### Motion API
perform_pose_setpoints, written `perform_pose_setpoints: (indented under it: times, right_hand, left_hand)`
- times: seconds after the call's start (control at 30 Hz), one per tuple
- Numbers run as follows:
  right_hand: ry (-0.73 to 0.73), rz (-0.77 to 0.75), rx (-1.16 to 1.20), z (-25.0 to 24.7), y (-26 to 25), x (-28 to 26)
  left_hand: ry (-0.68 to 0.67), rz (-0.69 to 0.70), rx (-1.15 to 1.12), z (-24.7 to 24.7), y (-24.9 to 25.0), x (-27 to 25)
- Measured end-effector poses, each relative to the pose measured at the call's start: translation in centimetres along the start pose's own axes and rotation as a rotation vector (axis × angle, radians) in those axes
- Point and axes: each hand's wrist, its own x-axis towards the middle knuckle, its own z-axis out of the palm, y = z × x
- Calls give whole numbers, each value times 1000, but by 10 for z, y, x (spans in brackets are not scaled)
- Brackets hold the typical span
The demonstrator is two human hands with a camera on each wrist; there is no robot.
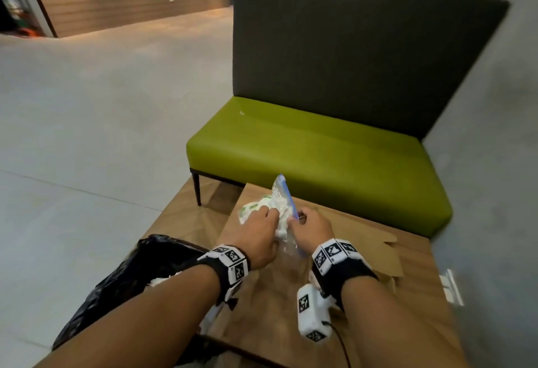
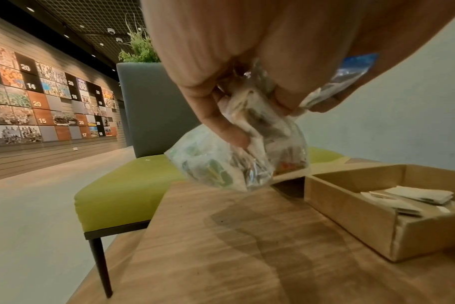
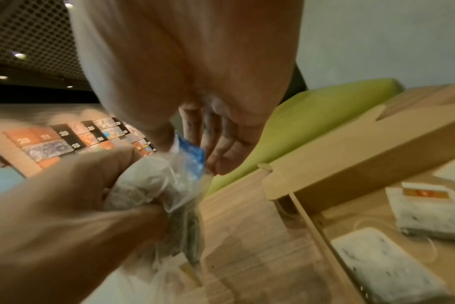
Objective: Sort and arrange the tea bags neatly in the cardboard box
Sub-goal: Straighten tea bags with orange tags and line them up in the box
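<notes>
A clear zip bag stuffed with tea bags hangs just above the wooden table. My left hand grips the bag's body, the fingers curled into the plastic. My right hand pinches the bag's blue zip strip beside it. To the right lies the open cardboard box, with a few white tea bags flat on its floor. The right wrist view shows two of them, one with an orange label and one plain.
A black bin bag sits at the table's left edge. Behind the table stands a green bench with a dark backrest. A grey wall runs along the right; open floor lies to the left.
</notes>
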Motion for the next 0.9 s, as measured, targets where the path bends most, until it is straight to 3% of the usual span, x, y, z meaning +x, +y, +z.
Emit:
perform_pose_setpoints:
  times: [0.23,0.4,0.47,0.67,0.9]
  right_hand:
    - [52,-150,-18,-3,3,-1]
    - [55,-204,25,-1,11,-11]
    - [55,-239,45,-1,13,-18]
    - [23,-239,-25,1,26,-39]
    - [34,-224,-40,10,30,-58]
  left_hand:
    - [-44,-71,-146,-9,-10,-11]
    - [82,-230,-372,-28,-21,-8]
    - [74,-252,-381,-33,-25,-6]
    - [105,-207,-583,-35,-35,-11]
    - [125,-140,-500,-42,-34,-24]
